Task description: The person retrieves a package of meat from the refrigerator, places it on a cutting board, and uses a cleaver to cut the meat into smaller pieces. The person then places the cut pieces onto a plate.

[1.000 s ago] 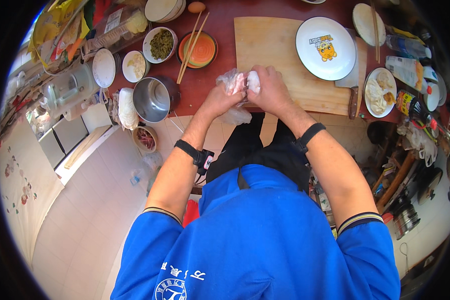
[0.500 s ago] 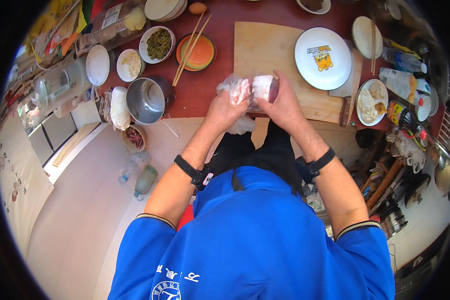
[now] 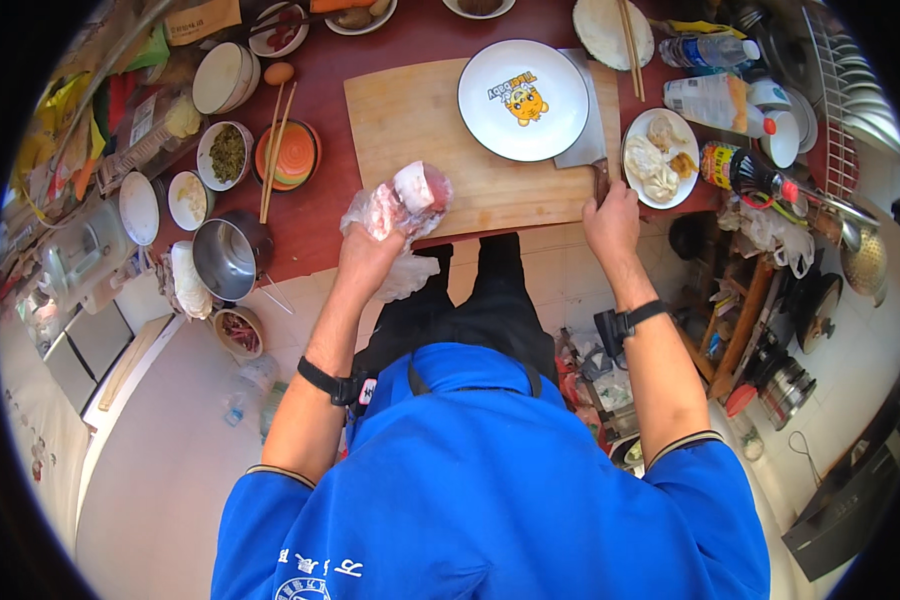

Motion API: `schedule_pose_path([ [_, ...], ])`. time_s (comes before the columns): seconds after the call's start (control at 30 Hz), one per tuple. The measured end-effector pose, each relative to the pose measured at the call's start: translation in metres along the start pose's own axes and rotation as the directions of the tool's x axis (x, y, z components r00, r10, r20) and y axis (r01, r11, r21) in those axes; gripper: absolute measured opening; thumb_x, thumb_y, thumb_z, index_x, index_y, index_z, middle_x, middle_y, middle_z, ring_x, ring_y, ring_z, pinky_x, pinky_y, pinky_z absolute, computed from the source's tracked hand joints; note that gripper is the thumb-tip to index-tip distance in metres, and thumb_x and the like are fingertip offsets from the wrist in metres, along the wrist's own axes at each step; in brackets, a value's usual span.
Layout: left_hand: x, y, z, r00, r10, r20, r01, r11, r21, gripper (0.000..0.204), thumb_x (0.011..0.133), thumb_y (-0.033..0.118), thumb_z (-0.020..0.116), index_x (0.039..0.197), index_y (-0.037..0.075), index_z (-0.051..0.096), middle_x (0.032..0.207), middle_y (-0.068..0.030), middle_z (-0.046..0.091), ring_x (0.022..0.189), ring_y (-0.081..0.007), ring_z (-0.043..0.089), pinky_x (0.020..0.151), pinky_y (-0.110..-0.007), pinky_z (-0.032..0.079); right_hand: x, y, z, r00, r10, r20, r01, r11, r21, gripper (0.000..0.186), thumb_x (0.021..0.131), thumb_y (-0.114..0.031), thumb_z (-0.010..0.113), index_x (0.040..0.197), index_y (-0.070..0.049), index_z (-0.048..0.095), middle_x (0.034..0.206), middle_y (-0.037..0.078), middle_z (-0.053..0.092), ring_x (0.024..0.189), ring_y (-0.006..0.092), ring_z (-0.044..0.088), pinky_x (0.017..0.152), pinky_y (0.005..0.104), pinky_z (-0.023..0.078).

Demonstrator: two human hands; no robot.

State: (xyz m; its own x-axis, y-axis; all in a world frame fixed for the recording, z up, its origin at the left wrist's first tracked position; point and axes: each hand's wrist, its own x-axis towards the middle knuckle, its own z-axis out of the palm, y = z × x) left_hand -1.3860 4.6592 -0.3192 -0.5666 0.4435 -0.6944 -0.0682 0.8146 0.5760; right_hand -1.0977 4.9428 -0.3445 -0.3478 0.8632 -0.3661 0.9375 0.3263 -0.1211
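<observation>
My left hand (image 3: 370, 262) is closed round a chunk of raw meat (image 3: 410, 190) with a white fatty side, partly wrapped in a clear plastic bag (image 3: 408, 276) that hangs below. It holds the meat over the near left edge of the wooden cutting board (image 3: 400, 110). At the board's right edge, my right hand (image 3: 613, 222) closes on the brown handle of a cleaver (image 3: 599, 178). The cleaver's blade lies on the board, partly hidden under a white plate (image 3: 490, 125) with a cartoon tiger.
On the left stand a steel pot (image 3: 232, 258), a bowl of greens (image 3: 226, 160) and an orange dish (image 3: 292, 158) with chopsticks across it. An egg (image 3: 279, 73) lies behind. To the right are a plate of dumplings (image 3: 660, 160), a dark sauce bottle (image 3: 745, 172) and a water bottle (image 3: 708, 50).
My right hand has let go of the meat and moved right to the cleaver handle. The left hand keeps the bagged meat. The whole view has shifted toward the right.
</observation>
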Motion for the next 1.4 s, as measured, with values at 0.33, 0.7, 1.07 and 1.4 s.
schedule_pose_path([
  [0.33, -0.011, 0.018, 0.006, 0.998, 0.031, -0.053, -0.031, 1.0, 0.005, 0.042, 0.086, 0.025, 0.073, 0.115, -0.006, 0.074, 0.104, -0.0185, 0.079, 0.097, -0.0268, 0.075, 0.087, -0.041, 0.057, 0.021, 0.023, 0.007, 0.99, 0.114, 0.084, -0.125, 0.982, 0.14, 0.042, 0.088, -0.026, 0.076, 0.114, 0.002, 0.058, 0.109, 0.029, 0.07, 0.104, 0.0495, 0.07, 0.089, 0.0582, 0.057],
  [0.7, -0.018, 0.024, 0.01, 0.997, 0.04, -0.06, -0.044, 0.997, -0.064, 0.047, 0.092, 0.03, 0.076, 0.124, -0.004, 0.073, 0.113, -0.0157, 0.078, 0.105, -0.0222, 0.074, 0.09, -0.039, 0.057, -0.103, 0.096, -0.061, 0.9, 0.347, 0.263, -0.43, 0.803, 0.414, 0.038, 0.084, -0.017, 0.076, 0.106, 0.0, 0.05, 0.091, 0.019, 0.067, 0.085, 0.0372, 0.068, 0.084, 0.0467, 0.056],
  [1.07, -0.013, 0.011, 0.018, 0.994, 0.102, -0.04, -0.108, 0.97, -0.218, 0.049, 0.085, 0.027, 0.082, 0.119, -0.008, 0.072, 0.11, -0.0191, 0.078, 0.104, -0.0289, 0.076, 0.09, -0.042, 0.058, -0.18, -0.023, -0.106, 0.986, -0.074, 0.147, -0.061, 0.667, 0.742, 0.027, 0.097, -0.004, 0.067, 0.124, 0.0, 0.066, 0.086, 0.008, 0.072, 0.077, 0.0105, 0.063, 0.07, 0.0334, 0.056],
  [1.4, -0.023, 0.014, 0.034, 0.933, 0.321, -0.165, -0.338, 0.937, -0.09, 0.044, 0.086, 0.015, 0.079, 0.124, -0.005, 0.067, 0.11, -0.0159, 0.074, 0.103, -0.0272, 0.074, 0.087, -0.043, 0.06, -0.119, -0.179, -0.01, 0.928, -0.365, 0.078, 0.187, 0.636, 0.749, 0.025, 0.095, -0.011, 0.068, 0.119, -0.004, 0.067, 0.086, 0.023, 0.073, 0.084, 0.0464, 0.073, 0.077, 0.0502, 0.058],
])
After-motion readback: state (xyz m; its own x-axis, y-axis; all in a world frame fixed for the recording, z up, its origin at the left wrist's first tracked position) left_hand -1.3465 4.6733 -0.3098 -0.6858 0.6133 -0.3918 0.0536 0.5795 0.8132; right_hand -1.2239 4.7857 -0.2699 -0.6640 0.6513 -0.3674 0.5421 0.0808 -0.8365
